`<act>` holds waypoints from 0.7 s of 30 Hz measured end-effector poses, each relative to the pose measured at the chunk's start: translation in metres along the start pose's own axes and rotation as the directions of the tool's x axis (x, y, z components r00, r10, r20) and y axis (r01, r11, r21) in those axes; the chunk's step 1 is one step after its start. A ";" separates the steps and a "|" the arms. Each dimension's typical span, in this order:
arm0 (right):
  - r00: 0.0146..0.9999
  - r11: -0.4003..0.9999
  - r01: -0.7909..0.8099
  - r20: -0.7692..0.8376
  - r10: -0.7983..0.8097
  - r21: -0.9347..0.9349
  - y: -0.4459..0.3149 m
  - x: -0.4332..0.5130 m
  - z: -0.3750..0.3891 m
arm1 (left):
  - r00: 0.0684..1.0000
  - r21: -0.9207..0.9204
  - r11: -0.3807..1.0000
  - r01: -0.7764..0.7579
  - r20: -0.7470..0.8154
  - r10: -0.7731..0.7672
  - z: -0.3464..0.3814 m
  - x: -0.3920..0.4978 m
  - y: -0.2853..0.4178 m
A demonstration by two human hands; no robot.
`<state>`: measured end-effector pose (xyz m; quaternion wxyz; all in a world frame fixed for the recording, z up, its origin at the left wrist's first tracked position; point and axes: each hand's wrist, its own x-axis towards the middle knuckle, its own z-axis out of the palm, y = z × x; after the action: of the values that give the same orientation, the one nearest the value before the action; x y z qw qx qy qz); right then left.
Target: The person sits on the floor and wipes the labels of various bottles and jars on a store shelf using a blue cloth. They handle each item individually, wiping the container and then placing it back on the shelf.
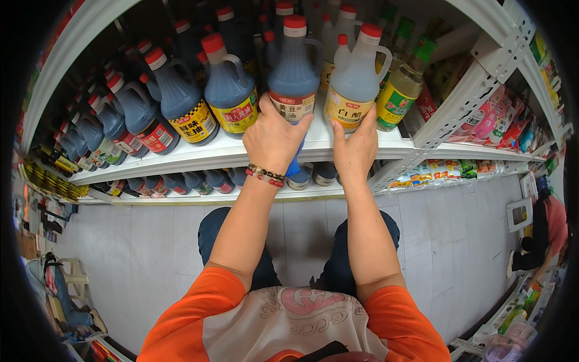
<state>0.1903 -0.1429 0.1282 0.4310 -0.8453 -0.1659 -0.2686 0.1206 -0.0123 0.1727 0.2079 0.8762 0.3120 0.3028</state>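
Observation:
My left hand (277, 135), with beaded bracelets at the wrist, is around the lower front of a dark soy sauce jug (294, 68) with a red cap. A blue cloth (295, 166) hangs from beneath that palm; how it is held is hidden. Thumb and fingers of my right hand (356, 144) grip the base of a pale, clear-liquid jug (357, 77) with a handle and yellow label. Both jugs stand upright at the front of a white metal shelf (203, 153). To the left stands another dark jug (230, 86); to the right, a green-capped bottle (405, 86).
More dark jugs (144, 111) line the shelf leftward, and a lower shelf holds others (194, 182). A perforated shelf post (457, 108) rises at right, beside pink packages (486, 117). A person (549, 221) bends at far right. Someone's leg (68, 294) and a plastic stool (74, 276) show at left.

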 end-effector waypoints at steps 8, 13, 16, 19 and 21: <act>0.999 0.999 -0.016 0.029 0.017 -0.044 -0.002 0.004 0.001 | 1.000 -0.015 1.000 -0.016 0.003 0.016 -0.001 -0.002 -0.002; 1.000 0.998 -0.001 0.012 0.002 -0.067 -0.003 0.003 0.003 | 0.999 -0.039 0.999 -0.033 -0.011 0.033 0.000 -0.005 -0.004; 1.000 0.998 -0.003 0.019 0.004 -0.055 -0.003 0.002 0.003 | 1.000 -0.047 0.999 -0.022 0.013 0.023 0.001 -0.006 -0.005; 0.999 0.996 0.032 -0.010 -0.033 -0.082 -0.003 0.002 0.003 | 1.000 -0.042 0.999 -0.018 0.022 0.019 0.000 -0.006 -0.005; 1.000 0.998 -0.006 0.016 0.007 -0.059 -0.003 0.002 0.003 | 1.000 -0.040 0.999 -0.027 0.014 0.027 0.001 -0.006 -0.006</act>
<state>0.1917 -0.1384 0.1296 0.4054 -0.8603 -0.1585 -0.2653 0.1147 -0.0125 0.1667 0.2233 0.8783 0.2926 0.3052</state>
